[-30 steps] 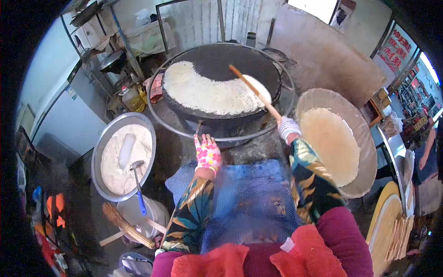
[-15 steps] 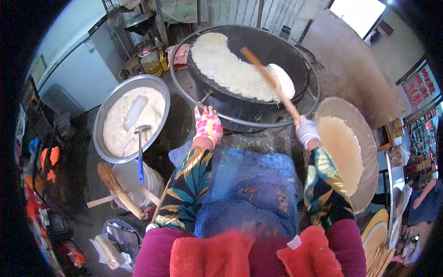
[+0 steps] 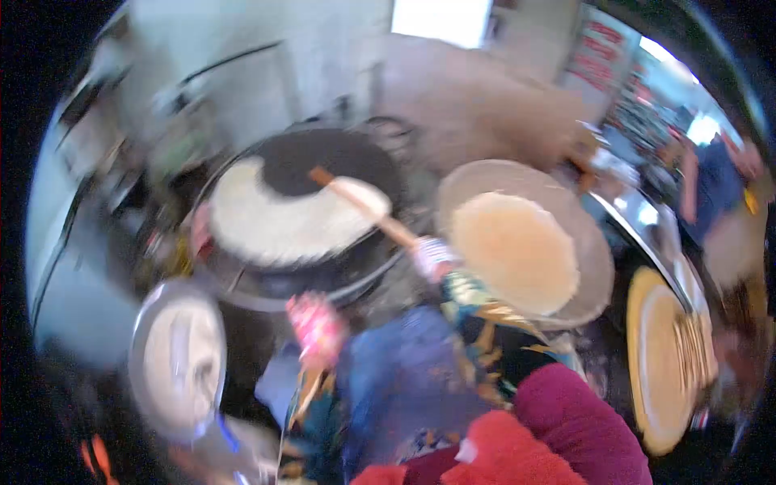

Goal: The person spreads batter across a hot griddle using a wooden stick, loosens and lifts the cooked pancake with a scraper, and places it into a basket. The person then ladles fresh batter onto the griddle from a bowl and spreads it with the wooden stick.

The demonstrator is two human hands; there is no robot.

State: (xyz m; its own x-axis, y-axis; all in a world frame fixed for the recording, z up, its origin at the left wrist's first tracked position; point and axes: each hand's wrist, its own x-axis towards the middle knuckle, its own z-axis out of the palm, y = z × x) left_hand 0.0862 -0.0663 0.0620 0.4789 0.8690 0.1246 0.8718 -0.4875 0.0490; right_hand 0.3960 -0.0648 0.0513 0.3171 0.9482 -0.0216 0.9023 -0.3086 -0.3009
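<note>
My right hand [image 3: 434,259], in a white striped glove, is closed around the near end of a long wooden stick [image 3: 368,212]. The stick slants up and left over a round black griddle [image 3: 311,153]. Pale batter [image 3: 279,222] lies on the griddle in a thick crescent, leaving the upper part bare and dark. A whiter lump of it [image 3: 368,194] is at the right, beside the stick. My left hand [image 3: 315,330], in a pink flowered glove, is blurred near the griddle's front rim. Its fingers look stretched toward the rim and hold nothing I can see; contact is unclear.
Right of the griddle is a wide shallow round tray [image 3: 594,283] bearing a thin tan flatbread [image 3: 517,250]. More round flatbreads [image 3: 659,356] stand at the far right. A metal basin [image 3: 137,347] of pale dough or flour is at left. A person [image 3: 715,190] is in the background, right.
The view has swung to the right and blurred, so the griddle and basin sit further left and lower. The right hand still grips the stick over the batter.
</note>
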